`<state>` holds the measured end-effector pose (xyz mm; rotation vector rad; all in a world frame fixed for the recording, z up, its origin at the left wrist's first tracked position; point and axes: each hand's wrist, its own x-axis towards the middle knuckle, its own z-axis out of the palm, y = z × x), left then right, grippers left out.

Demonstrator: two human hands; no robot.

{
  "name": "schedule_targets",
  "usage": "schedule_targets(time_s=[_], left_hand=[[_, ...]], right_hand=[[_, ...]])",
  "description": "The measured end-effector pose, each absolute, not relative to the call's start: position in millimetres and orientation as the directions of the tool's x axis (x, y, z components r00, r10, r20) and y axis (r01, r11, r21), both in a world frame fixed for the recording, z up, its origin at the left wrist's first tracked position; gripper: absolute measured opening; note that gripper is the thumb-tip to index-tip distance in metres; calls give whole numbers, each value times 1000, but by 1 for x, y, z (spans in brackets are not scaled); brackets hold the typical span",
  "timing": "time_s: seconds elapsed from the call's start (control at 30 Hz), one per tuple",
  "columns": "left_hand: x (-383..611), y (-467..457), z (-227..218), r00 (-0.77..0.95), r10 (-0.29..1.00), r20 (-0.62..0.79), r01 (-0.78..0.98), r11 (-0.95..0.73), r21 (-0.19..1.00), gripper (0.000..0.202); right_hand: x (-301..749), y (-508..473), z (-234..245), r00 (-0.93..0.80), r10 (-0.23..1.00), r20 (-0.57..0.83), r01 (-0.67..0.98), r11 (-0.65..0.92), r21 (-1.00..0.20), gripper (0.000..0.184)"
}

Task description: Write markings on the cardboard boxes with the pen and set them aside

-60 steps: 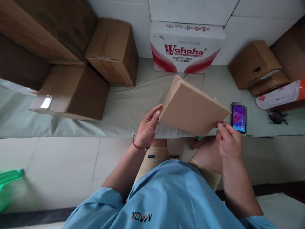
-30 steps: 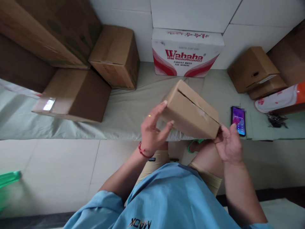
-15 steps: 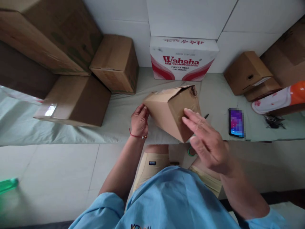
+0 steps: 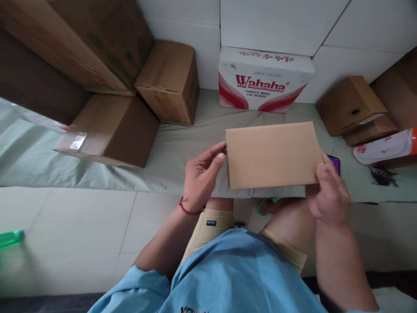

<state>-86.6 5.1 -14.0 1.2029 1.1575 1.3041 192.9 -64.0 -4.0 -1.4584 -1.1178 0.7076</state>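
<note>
A plain brown cardboard box [image 4: 272,154] is held up at the front edge of the covered table, one smooth broad face toward me. My right hand [image 4: 329,191] grips its lower right corner, thumb on the near side and fingers hidden behind. At the box's left edge is my left hand [image 4: 205,176], thumb and forefinger stretched out and apart. Its fingertips reach the edge, but I cannot tell how firmly they touch. A lit phone [image 4: 335,165] lies just beyond my right hand, partly hidden by it.
Brown cartons [image 4: 110,128] are stacked at the left. A white and red Wahaha carton [image 4: 267,82] stands against the tiled wall. On the right are small boxes [image 4: 352,106], a white and orange package [image 4: 384,145] and a dark tangled item [image 4: 384,175]. Pale green cloth [image 4: 182,143] covers the table.
The box has turned from a tilted pose with its torn end showing to a broad smooth face. My right hand went from resting flat on it to gripping its right corner. The view shifted slightly.
</note>
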Motion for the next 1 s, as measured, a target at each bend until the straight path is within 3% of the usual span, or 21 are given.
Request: schedule_targets(time_s=[0.07,0.1,0.17,0.2,0.27,0.37,0.5,0.63,0.73,0.8,0.87,0.9,0.93,1.0], left_hand=[[-84,-2,-5,16,994,105,29,-105,994,42],[-82,-3,-6,21,995,97,55,-98,994,45],[-79,-1,-15,12,1000,13,27,-13,1000,53],[-76,0,-22,11,998,-59,-29,60,998,58],[-71,2,-37,28,976,-216,-169,218,961,63],[-65,2,-55,55,930,-363,-286,363,887,61],[-66,2,-62,82,923,-375,-123,383,916,51],[-76,5,-50,45,980,-193,78,189,979,42],[-83,3,-26,-116,987,112,158,-93,983,38],[-84,-3,-5,-132,929,345,242,-307,920,30],[-80,-10,16,-22,858,513,293,-485,824,22],[-76,-12,24,46,820,571,300,-556,775,19],[-70,-13,31,117,787,606,300,-610,733,17],[-58,-13,40,263,737,622,309,-675,670,16]], right_hand=[[198,-68,-8,416,908,42,103,-1,-995,58],[196,-73,-7,403,914,48,113,2,-994,58],[186,-85,4,313,935,165,295,69,-953,62],[178,-92,12,235,938,256,441,132,-888,64],[159,-104,31,35,905,423,718,271,-641,75],[130,-109,54,-227,850,476,881,387,-271,91],[94,-105,56,-316,879,358,910,387,-146,79],[73,-101,52,-363,868,339,873,444,-203,66],[89,-98,61,-334,849,409,740,505,-444,51],[120,-89,62,-119,868,481,675,426,-602,37],[162,-68,49,267,801,536,709,213,-673,29],[185,-54,36,406,740,537,735,86,-673,32],[207,-40,20,442,760,477,772,-51,-634,35],[243,-12,-16,308,937,164,879,-214,-426,37]])
